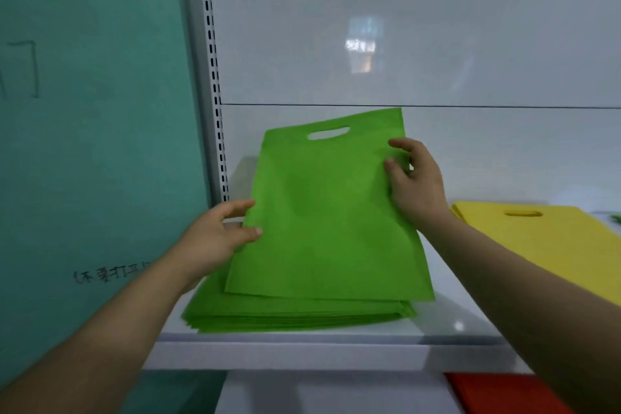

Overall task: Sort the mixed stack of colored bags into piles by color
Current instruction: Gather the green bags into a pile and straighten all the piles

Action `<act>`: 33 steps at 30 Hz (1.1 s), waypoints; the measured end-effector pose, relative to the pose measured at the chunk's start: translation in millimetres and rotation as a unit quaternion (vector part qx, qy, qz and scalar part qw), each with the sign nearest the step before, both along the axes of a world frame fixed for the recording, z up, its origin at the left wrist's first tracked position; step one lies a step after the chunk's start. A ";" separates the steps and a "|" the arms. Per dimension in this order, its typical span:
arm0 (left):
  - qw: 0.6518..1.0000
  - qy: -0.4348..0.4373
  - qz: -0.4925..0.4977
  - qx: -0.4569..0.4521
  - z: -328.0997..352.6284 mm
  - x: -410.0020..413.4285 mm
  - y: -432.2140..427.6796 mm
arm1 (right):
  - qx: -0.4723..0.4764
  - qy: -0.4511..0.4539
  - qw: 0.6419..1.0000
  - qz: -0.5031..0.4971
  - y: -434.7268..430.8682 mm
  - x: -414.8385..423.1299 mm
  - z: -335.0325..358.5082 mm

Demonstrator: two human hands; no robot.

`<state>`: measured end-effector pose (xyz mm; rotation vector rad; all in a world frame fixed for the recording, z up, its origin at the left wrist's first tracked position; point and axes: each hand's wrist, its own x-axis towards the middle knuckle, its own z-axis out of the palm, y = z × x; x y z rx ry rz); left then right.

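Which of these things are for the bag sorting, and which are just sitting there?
For the job: green bag, held by left hand and right hand; green pile under it; yellow bags; red fabric below, likely bags.
Just there: white shelf; teal board with writing; slotted rail.

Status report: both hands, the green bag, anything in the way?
Left hand pinches green bag at its left edge, right hand at its right edge. Bag over green pile, far end raised. Yellow pile apart to the right; nothing blocking.

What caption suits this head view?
Left hand and right hand hold a green bag over the green pile, yellow bags alongside.
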<state>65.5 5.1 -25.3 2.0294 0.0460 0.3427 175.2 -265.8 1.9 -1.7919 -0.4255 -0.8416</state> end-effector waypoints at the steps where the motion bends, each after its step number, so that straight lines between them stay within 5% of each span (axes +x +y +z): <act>1: 0.999 -0.023 -0.008 -0.028 6.5 -2.0 -4.4 | 0.013 -0.012 1.000 -0.015 -4.4 -6.0 8.9; 5: 0.995 -0.075 -0.048 -0.054 18.0 1.7 -26.2 | 0.030 -0.032 0.997 -0.070 -27.8 -29.5 31.6; 14: 0.981 -0.120 -0.121 0.096 22.3 4.5 -135.0 | -0.031 0.067 0.967 -0.244 -151.5 -90.7 25.5; 33: 0.913 -0.119 -0.373 0.114 -0.6 -69.4 -614.3 | -0.014 0.197 0.871 -0.450 -587.0 -320.4 3.2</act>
